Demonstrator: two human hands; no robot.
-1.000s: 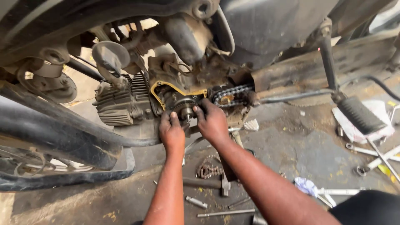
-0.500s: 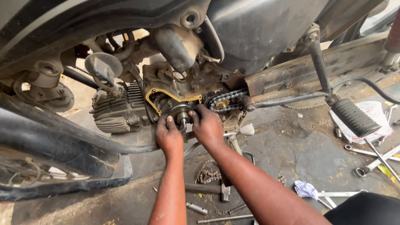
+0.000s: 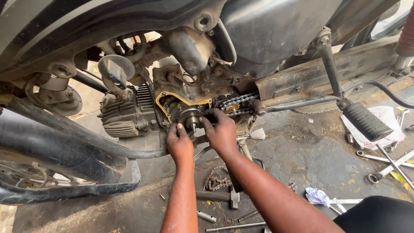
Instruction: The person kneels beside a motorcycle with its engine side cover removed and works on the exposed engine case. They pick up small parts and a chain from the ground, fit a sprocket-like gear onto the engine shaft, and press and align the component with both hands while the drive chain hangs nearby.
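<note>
A motorcycle lies tilted over me with its engine side cover off, showing a round geared part (image 3: 189, 117) inside a yellow gasket outline (image 3: 166, 100). My left hand (image 3: 180, 144) presses against the lower left of that round part. The fingers of my right hand (image 3: 221, 133) curl over its right side, just below the drive chain (image 3: 237, 103). Whether either hand holds a small piece is hidden by the fingers.
The finned cylinder (image 3: 125, 114) sits left of the hands, the exhaust pipe (image 3: 56, 142) below it. A footrest (image 3: 366, 121) juts out at right. On the ground lie a hammer (image 3: 217, 196), a loose chain (image 3: 215, 182), spanners (image 3: 384, 160) and a rag (image 3: 317, 196).
The view has drifted slightly, so the engine sits a bit lower. Both hands stay on the round geared part, with the right hand's fingers shifted a little further over it.
</note>
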